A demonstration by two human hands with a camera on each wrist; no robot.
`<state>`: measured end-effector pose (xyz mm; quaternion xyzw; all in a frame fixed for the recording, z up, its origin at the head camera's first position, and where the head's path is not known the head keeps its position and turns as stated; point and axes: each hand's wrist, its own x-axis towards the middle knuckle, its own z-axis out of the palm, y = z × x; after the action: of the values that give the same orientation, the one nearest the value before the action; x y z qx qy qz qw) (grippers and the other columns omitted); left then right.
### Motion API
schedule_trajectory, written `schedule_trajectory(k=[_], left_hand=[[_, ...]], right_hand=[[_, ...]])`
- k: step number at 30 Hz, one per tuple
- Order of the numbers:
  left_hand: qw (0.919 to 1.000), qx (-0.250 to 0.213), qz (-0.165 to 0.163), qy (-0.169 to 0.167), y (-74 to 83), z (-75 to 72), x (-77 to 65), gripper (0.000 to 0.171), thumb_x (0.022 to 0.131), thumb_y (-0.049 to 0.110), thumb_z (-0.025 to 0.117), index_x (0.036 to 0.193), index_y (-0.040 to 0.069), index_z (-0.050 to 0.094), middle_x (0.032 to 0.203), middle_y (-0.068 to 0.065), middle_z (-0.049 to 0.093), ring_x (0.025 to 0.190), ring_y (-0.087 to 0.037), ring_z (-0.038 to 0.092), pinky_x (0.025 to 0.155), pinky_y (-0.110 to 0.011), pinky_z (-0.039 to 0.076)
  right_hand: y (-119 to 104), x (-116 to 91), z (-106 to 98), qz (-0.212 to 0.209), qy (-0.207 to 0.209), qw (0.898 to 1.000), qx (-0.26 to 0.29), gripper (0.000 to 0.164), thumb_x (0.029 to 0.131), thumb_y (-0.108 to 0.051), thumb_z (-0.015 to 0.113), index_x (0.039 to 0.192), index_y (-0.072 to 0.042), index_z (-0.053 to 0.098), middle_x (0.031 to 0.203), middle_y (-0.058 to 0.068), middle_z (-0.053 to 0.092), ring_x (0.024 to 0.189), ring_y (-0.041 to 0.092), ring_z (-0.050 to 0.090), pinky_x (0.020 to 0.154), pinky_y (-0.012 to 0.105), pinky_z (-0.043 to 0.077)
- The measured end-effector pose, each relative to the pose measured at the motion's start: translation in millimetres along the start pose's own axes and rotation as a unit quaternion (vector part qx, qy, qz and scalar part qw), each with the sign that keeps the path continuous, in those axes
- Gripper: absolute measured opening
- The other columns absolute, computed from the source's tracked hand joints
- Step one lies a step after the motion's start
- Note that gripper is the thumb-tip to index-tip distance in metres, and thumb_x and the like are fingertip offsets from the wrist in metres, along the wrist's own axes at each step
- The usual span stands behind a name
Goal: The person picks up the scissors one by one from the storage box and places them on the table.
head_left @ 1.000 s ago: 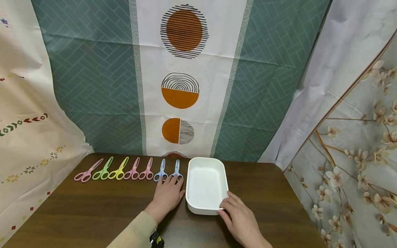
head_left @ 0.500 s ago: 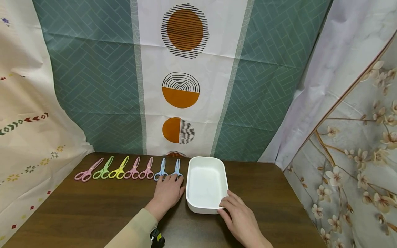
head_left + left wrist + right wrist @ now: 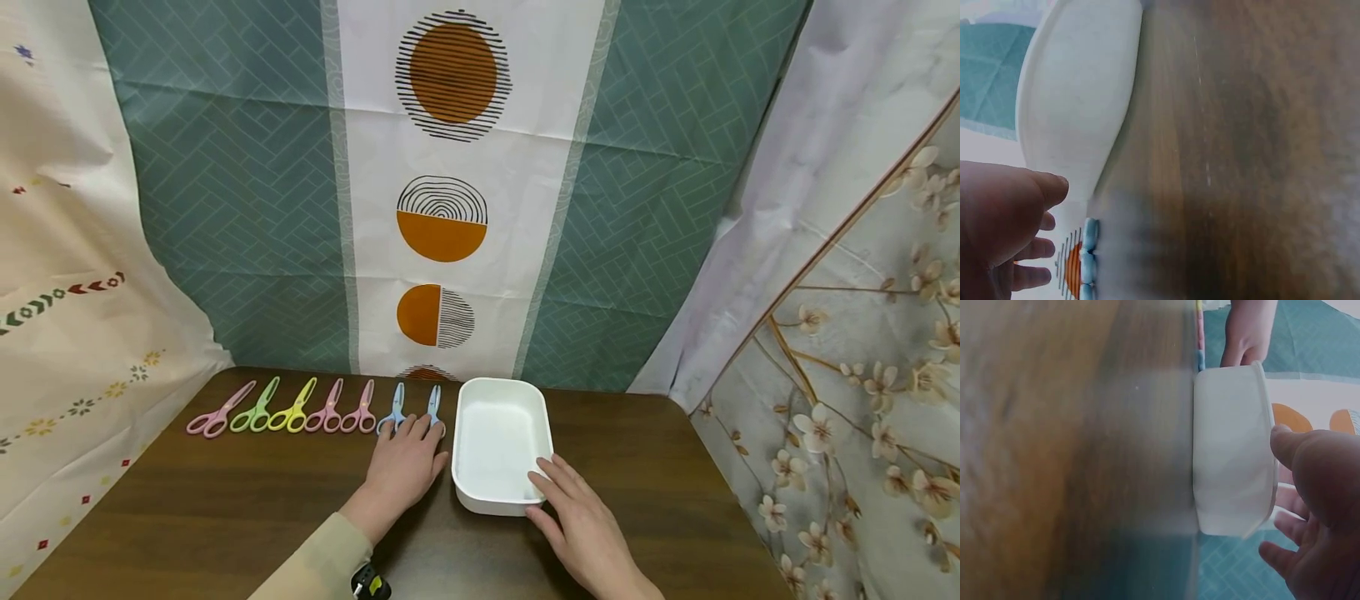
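A white rectangular bin (image 3: pixel 498 437) stands at the middle of the table. My left hand (image 3: pixel 402 467) reaches from the front, its extended fingertips over the handles of two light blue scissors (image 3: pixel 434 402) just left of the bin. In the left wrist view, the fingers (image 3: pixel 1035 249) hover above the blue handles (image 3: pixel 1089 252). My right hand (image 3: pixel 581 517) is at the bin's near right corner, fingers loosely spread over the rim. Its thumb (image 3: pixel 1282 442) lies right at the rim in the right wrist view, the other fingers apart beyond it.
Left of the blue scissors, a row of scissors runs along the table's back: two pink (image 3: pixel 358 408), one yellow (image 3: pixel 294 407), one green (image 3: pixel 256 407) and a leftmost pink one (image 3: pixel 221 412). Patterned cloth (image 3: pixel 277 208) hangs behind the brown table (image 3: pixel 247 500).
My right hand's fingers have loosened from the rim and spread over the bin's corner. The left hand stays over the blue scissors, nearly unmoved. The head view has shifted slightly.
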<state>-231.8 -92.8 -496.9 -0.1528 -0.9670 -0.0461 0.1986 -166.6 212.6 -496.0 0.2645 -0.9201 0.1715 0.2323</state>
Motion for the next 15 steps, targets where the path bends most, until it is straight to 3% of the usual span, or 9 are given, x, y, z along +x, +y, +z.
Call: schedule_trajectory(k=[10,15], left_hand=[[0.9988,-0.021,-0.007,-0.043,-3.5,-21.2,-23.9,0.058,0.107,0.045,0.071,0.15,0.006,0.066,0.159,-0.017,0.059,0.148,-0.044,0.053,0.122,-0.072,0.033],[0.9989,-0.029,-0.001,-0.037,-4.9,-31.0,-39.1,0.061,0.107,0.046,0.071,0.152,0.005,0.064,0.161,-0.018,0.057,0.15,-0.046,0.051,0.123,-0.072,0.031]], right_hand=[[-6,-2,0,-0.034,-0.001,0.999,0.0,0.065,0.095,-0.033,0.089,0.151,-0.009,0.067,0.16,0.01,0.06,0.151,0.035,0.052,0.117,0.057,0.046],[-11,-3,-2,-0.058,0.003,0.998,-0.013,0.069,0.095,-0.036,0.088,0.154,-0.008,0.064,0.161,0.011,0.059,0.152,0.034,0.052,0.119,0.057,0.043]])
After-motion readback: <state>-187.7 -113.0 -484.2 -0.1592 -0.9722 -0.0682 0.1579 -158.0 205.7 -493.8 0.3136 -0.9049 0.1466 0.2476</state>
